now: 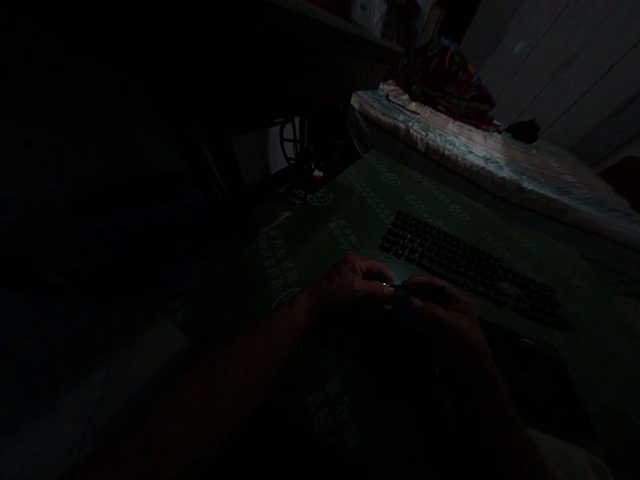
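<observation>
The view is very dark. My left hand (356,279) is closed, its thumb and fingers pinching the left end of a small, dark, slim object (425,291). Around the right end of that object, the fingers of my right hand (453,313) are closed too. A bright glint shows by my left fingertips; the object's kind cannot be made out. Just beyond both hands lies a black keyboard part with rows of keys (465,263), slanting down to the right. Nearer to me, partly under my right hand, a flat dark panel (535,373) is barely visible.
A green printed sheet (360,207) with white lettering and globe marks lies under everything. Behind it is a raised surface with a pale cover (450,140), bearing a dark red patterned cloth (450,87). A dark table edge (340,27) juts in at upper left.
</observation>
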{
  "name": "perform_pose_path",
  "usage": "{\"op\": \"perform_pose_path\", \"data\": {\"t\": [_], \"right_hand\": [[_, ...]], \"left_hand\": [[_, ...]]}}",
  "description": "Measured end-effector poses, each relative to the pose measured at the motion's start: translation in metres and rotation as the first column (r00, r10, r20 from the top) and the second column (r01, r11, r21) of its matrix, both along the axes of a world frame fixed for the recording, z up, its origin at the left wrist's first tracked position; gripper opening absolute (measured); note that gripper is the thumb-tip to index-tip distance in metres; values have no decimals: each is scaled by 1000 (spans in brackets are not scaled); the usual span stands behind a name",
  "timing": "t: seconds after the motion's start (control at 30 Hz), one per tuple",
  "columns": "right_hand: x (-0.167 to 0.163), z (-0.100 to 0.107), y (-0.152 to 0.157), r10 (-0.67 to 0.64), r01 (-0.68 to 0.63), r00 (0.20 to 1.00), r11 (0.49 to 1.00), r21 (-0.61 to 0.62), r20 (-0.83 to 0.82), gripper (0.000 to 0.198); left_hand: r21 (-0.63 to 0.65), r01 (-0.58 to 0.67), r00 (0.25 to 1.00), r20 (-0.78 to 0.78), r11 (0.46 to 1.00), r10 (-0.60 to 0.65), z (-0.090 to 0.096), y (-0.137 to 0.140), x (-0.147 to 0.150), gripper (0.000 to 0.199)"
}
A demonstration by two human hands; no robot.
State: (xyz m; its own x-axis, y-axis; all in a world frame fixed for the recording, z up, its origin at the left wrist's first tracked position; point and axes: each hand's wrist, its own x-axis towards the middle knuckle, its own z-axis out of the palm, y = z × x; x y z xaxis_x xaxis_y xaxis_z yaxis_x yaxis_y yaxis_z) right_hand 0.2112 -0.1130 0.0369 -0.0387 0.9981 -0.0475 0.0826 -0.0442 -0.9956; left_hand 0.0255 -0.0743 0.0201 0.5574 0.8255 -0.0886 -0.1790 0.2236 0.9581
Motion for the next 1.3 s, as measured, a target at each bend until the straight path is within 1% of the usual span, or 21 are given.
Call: {"op": "perform_pose_path", "data": {"t": [0.1,0.2,0.27,0.43,0.57,0.73,0.9,1.07,1.2,1.3], "right_hand": [[-1,4,0,-6,8,999,997,-72,35,34],[0,6,0,-10,18,998,992,-126,63,35],[1,6,0,-11,20,997,993,-118,72,31],[-1,5,0,-48,52,994,998,-39,99,23],[-5,7,0,-79,78,981,997,14,176,20],[-8,7,1,-113,119,964,993,-13,240,20],[-6,5,0,-128,126,966,992,26,222,13],[-5,4,-2,-119,108,975,992,68,186,12],[-6,2,-1,-140,123,970,988,98,200,13],[-5,-2,1,-129,116,974,990,78,184,15]], "left_hand": [[66,4,999,-45,998,-2,-1,1,-1,17],[113,16,997,-71,993,-8,-1,2,-1,15],[121,14,997,-76,993,-5,-1,2,-1,14],[112,0,997,-82,994,9,1,1,-2,14],[146,9,994,-112,989,7,2,0,-3,14],[176,14,991,-133,984,9,0,0,-1,14],[132,-36,997,-64,991,45,-3,-1,2,15],[82,-92,996,-9,992,93,1,-2,3,19],[11,-84,995,50,996,84,2,-2,3,21],[-35,-85,993,80,996,88,2,-2,3,22]]}}
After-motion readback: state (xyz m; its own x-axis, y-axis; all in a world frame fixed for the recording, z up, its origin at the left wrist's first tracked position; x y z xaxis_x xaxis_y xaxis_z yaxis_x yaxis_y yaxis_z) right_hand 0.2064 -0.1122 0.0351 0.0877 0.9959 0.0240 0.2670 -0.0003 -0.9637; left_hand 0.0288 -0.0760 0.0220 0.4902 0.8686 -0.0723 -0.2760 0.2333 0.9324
